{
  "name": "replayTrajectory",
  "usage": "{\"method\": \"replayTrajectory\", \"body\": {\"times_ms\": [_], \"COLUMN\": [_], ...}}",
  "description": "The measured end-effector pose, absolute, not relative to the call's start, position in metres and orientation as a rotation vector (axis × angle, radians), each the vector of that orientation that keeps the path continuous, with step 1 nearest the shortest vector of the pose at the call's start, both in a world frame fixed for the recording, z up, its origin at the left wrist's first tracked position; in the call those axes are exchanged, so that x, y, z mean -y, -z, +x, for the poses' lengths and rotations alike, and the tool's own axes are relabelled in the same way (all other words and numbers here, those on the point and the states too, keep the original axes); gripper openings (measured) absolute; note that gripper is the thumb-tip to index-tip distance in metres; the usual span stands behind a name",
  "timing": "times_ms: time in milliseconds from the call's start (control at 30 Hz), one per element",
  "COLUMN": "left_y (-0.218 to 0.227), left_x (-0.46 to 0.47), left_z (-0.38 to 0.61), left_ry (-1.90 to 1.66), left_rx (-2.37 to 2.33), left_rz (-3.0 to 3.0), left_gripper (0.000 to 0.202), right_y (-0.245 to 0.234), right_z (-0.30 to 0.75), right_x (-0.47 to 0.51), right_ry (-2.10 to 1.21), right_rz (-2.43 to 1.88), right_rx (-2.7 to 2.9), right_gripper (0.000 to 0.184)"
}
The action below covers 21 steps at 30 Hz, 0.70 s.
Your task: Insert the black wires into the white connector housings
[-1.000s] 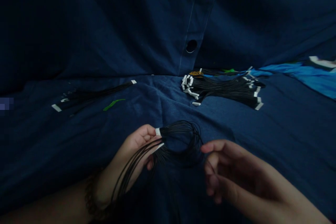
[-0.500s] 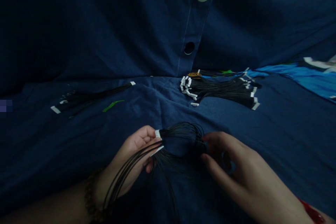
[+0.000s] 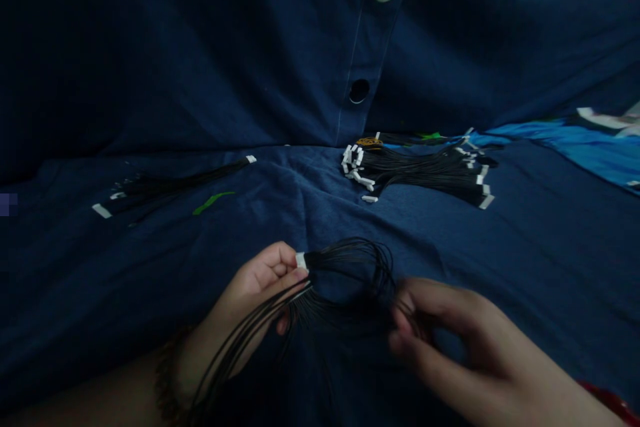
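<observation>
My left hand (image 3: 265, 290) is closed on a wire harness. Its white connector (image 3: 301, 260) shows between thumb and index finger, and a second, thin pale edge lies under the thumb. From the connector a bundle of black wires (image 3: 345, 253) loops out to the right, while more strands drape over the thumb and down across the wrist. At the right end of the loop, my right hand (image 3: 445, 333) has thumb and index finger brought together on black wires. Its fingertips are blurred, and how many strands they hold is hidden.
Dark blue cloth (image 3: 280, 213) covers the surface and rises behind. A stack of black harnesses (image 3: 425, 170) with white connectors lies beyond, at the right. One more harness (image 3: 185, 181) and a green strip (image 3: 213, 202) are at the left. Blue material (image 3: 560, 140) lies far right.
My right hand has moved down and slightly right, its thumb and index finger coming together on the wires. The wire loop has shifted a little right. My left hand keeps its hold.
</observation>
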State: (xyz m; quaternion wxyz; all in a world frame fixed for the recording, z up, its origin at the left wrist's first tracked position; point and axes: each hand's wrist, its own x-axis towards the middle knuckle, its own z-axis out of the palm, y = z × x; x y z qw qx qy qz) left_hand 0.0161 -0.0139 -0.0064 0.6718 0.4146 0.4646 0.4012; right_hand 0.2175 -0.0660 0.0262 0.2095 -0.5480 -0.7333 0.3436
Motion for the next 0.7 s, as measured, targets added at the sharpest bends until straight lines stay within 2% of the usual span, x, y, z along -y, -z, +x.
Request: {"method": "replayTrajectory", "body": {"times_ms": [100,167,367,700], "left_y": [0.006,0.005,0.003,0.001], "left_x": [0.014,0.014,0.016,0.017], "left_z": [0.016,0.017,0.018,0.018], "left_ry": [-0.890,-0.896,-0.921,-0.901], "left_rx": [-1.043,-1.047,-1.080,-1.120], "left_rz": [0.948,0.949,0.952,0.975], "left_gripper": [0.021,0.021,0.018,0.015], "right_y": [-0.032,-0.033,-0.025,-0.021], "right_z": [0.221,0.223,0.227,0.214], "right_x": [0.070,0.069,0.057,0.055], "right_ry": [-1.215,-1.241,-0.616,-0.286], "right_rz": [-1.292,-1.211,-1.432,-1.496], "right_rx": [1.912,1.858,1.976,1.954], "right_gripper": [0.015,0.014,0.004,0.015]}}
